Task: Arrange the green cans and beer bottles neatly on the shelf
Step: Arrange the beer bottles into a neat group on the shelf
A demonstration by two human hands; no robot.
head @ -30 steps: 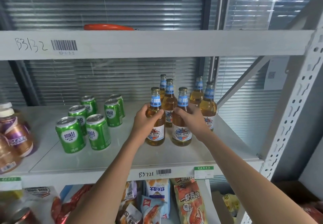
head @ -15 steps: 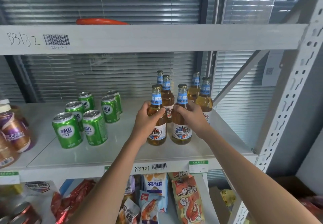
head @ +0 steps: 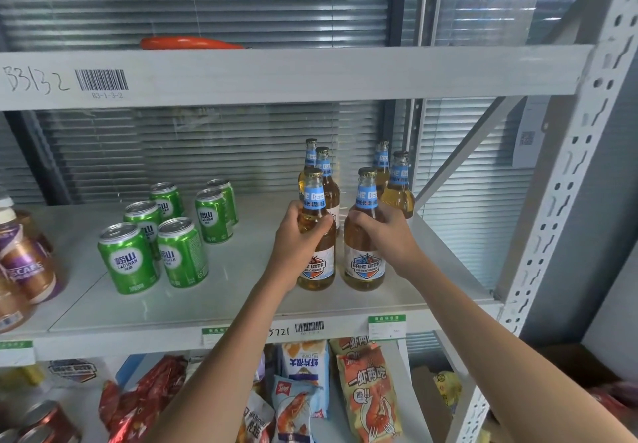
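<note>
Several amber beer bottles with blue neck labels stand in two rows on the grey shelf (head: pixel 241 304). My left hand (head: pixel 298 235) grips the front left bottle (head: pixel 316 263) around its shoulder. My right hand (head: pixel 383 232) grips the front right bottle (head: pixel 364 263) the same way. Both bottles stand upright on the shelf, a small gap between them. More bottles (head: pixel 398 187) stand behind. Several green cans (head: pixel 129 258) sit in a loose cluster to the left.
Brown and purple coffee bottles (head: pixel 26 266) crowd the shelf's left end. An upper shelf beam (head: pixel 310 73) hangs above the bottle tops. A perforated upright post (head: pixel 566 201) bounds the right side. Snack bags (head: pixel 369 391) fill the shelf below.
The two front bottles now stand slightly further apart, with both hands still on them. The camera has shifted a little, so the shelf sits lower in view.
</note>
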